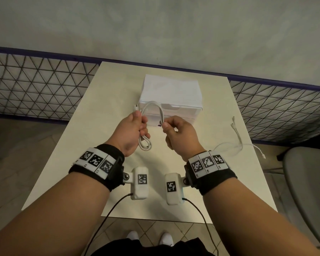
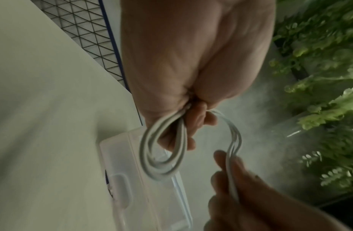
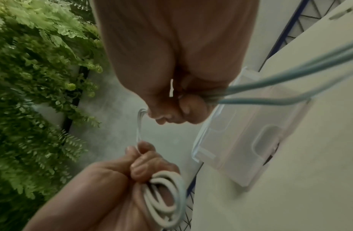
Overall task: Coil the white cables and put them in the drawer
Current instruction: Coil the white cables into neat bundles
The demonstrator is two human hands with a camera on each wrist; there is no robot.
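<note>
A white cable (image 1: 156,109) arches between my two hands above the table, in front of the drawer box. My left hand (image 1: 135,126) grips its coiled loops (image 2: 163,156), which hang below the fist, and a connector end (image 1: 135,107) sticks up past the thumb. My right hand (image 1: 174,128) pinches the other side of the arch between thumb and fingers (image 3: 167,118). The translucent white plastic drawer box (image 1: 171,100) stands at the table's far middle, its drawer front (image 3: 250,140) closed. A second white cable (image 1: 236,139) lies loose on the table to the right.
The cream table (image 1: 103,108) is small, with a wire-mesh fence (image 1: 35,85) behind it and a grey wall above. A grey chair (image 1: 307,191) stands at the right edge. Green foliage (image 3: 33,78) shows in the wrist views.
</note>
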